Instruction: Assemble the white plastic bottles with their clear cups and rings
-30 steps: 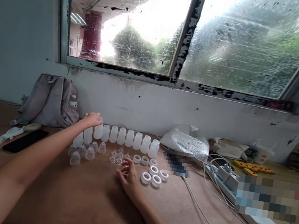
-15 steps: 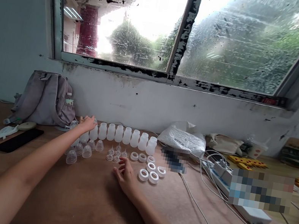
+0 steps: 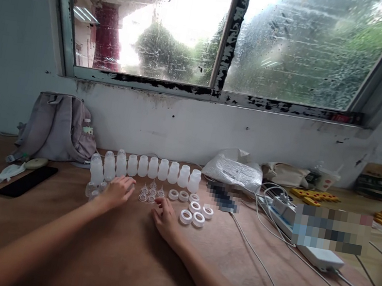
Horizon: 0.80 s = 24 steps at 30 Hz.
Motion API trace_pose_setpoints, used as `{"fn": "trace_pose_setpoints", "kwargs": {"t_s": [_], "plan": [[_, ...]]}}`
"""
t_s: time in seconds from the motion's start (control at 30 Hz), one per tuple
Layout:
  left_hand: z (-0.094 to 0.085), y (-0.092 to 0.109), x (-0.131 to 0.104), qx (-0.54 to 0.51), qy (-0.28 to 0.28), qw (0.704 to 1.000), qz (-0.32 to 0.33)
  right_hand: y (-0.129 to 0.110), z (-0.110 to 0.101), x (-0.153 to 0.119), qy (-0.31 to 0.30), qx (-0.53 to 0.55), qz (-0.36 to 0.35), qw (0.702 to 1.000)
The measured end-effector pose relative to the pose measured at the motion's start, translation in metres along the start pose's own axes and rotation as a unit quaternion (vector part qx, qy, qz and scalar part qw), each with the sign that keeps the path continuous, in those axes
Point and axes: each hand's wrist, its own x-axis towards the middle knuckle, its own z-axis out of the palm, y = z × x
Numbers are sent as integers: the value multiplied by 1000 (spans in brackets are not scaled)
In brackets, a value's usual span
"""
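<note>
My left hand [image 3: 117,192] is palm down over a group of clear dome caps [image 3: 91,189], its fingers curled; what they close on is hidden beneath them. My right hand [image 3: 165,218] rests on the table with fingers loosely spread. Its fingertips lie beside several clear silicone teats [image 3: 152,191]. To its right are several white screw rings [image 3: 186,217]. Behind both hands runs a curved row of frosted baby bottles [image 3: 153,168]. The three leftmost, including a capped bottle [image 3: 121,164], have domed tops; the others have open necks.
A grey backpack [image 3: 55,126] leans against the wall at left, near a black phone-like slab [image 3: 28,181]. At right lie a silver-wrapped package [image 3: 234,171], a dark blurred device on a cable, and a white power strip [image 3: 322,259] with several cords.
My left hand has drawn back from the left end of the bottle row down to the dome caps. The third bottle now shows a domed top. My right hand has barely moved.
</note>
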Motion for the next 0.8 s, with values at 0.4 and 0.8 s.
{"fn": "trace_pose_setpoints", "kwargs": {"t_s": [0.4, 0.8], "plan": [[39, 40, -2, -103, -1, 987, -127, 16, -4, 6, 9, -114, -12, 993], [58, 36, 3, -147, 31, 980, -128, 34, -78, 31, -24, -395, 220, 892]]}}
